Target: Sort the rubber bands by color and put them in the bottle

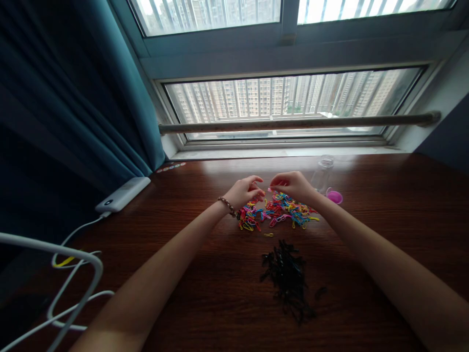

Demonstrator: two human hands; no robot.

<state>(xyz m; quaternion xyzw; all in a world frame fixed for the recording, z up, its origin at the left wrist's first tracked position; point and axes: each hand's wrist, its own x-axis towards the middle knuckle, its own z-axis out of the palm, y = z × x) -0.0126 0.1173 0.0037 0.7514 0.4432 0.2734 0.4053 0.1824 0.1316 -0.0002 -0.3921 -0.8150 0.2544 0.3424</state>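
My left hand (246,191) hovers over the left side of a pile of small looped clips (286,208) in red, pink, blue, yellow and orange. Its fingers are apart, and I make out nothing held in them. Close by on the right, my right hand (289,185) has its fingertips pinched on a small pink clip (269,189); the exact shape is too small to tell. One yellow clip (268,235) lies alone in front of the pile. Nearer to me is a heap of thin black pieces (287,278), with one loose black piece (320,292) to its right.
A clear jar (322,176) stands behind my right forearm, beside a pink lid (334,197). At the left edge of the wooden table (205,293) lies a white power bank (123,194) with a cable. A white tube curves in at lower left. Window and curtain lie beyond.
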